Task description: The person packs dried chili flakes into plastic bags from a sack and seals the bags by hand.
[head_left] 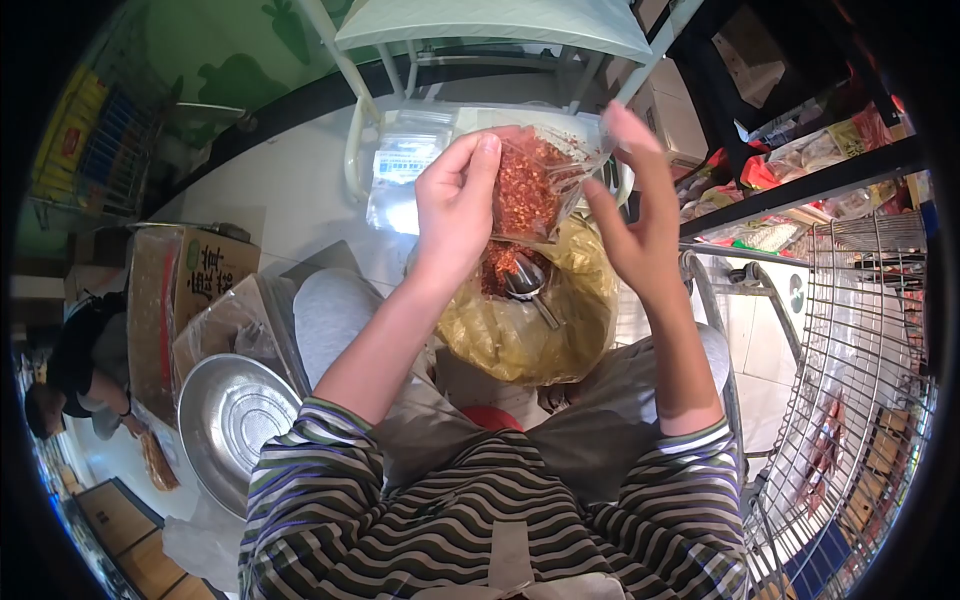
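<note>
A clear plastic bag of red chili flakes (pixel 527 188) hangs above a large yellow plastic sack (pixel 565 345). My left hand (pixel 460 195) grips the bag's left side, thumb in front. At the bag's right end is my right hand (pixel 640 210), its fingers apart around the crumpled clear plastic; its upper fingers are blurred. Inside the sack, more chili flakes (pixel 497 272) lie under the held bag, partly hidden by it. A metal scoop (pixel 525 280) rests on them, handle toward me. Flat clear bags (pixel 400 175) lie to the left of my left hand.
A pale stool (pixel 490 25) stands ahead. To the left are a metal bowl (pixel 240 425), a cardboard box (pixel 190 290) and a crouching person (pixel 90 355). A wire cart (pixel 850 330) stands on the right, near shelves of packaged goods (pixel 820 150).
</note>
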The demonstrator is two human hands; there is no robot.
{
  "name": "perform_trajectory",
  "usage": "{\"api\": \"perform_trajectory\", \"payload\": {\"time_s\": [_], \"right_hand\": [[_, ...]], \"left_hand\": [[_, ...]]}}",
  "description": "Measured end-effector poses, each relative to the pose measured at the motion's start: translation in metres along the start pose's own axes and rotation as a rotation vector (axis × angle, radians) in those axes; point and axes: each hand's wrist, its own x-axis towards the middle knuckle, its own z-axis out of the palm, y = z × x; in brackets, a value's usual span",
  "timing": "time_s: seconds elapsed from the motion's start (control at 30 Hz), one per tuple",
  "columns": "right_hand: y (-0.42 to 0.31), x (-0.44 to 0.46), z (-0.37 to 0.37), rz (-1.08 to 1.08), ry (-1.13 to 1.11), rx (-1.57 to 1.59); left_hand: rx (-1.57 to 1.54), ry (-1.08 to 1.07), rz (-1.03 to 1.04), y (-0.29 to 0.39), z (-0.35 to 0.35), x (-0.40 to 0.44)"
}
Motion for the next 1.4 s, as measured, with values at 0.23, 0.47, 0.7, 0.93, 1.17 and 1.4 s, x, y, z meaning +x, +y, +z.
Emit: {"api": "perform_trajectory", "payload": {"time_s": [0.23,0.47,0.7,0.93,1.17,1.4], "right_hand": [[-0.012,0.001,0.001,0.002,0.013,-0.056],[-0.01,-0.002,-0.003,0.024,-0.049,-0.053],[-0.009,-0.002,-0.008,0.016,-0.079,-0.179],[-0.009,-0.003,-0.006,0.027,-0.073,-0.212],[-0.01,-0.002,-0.006,0.115,-0.023,-0.154],[-0.007,-0.003,-0.005,0.113,-0.036,-0.119]], "left_hand": [[0.093,0.026,0.048,0.0,0.005,-0.003],[0.105,0.016,0.029,0.001,0.007,-0.004],[0.269,-0.116,0.121,-0.01,0.004,-0.009],[0.275,-0.086,0.169,-0.011,0.007,-0.011],[0.365,-0.1,0.274,-0.013,0.005,-0.011],[0.348,-0.105,0.259,-0.01,0.006,-0.012]]}}
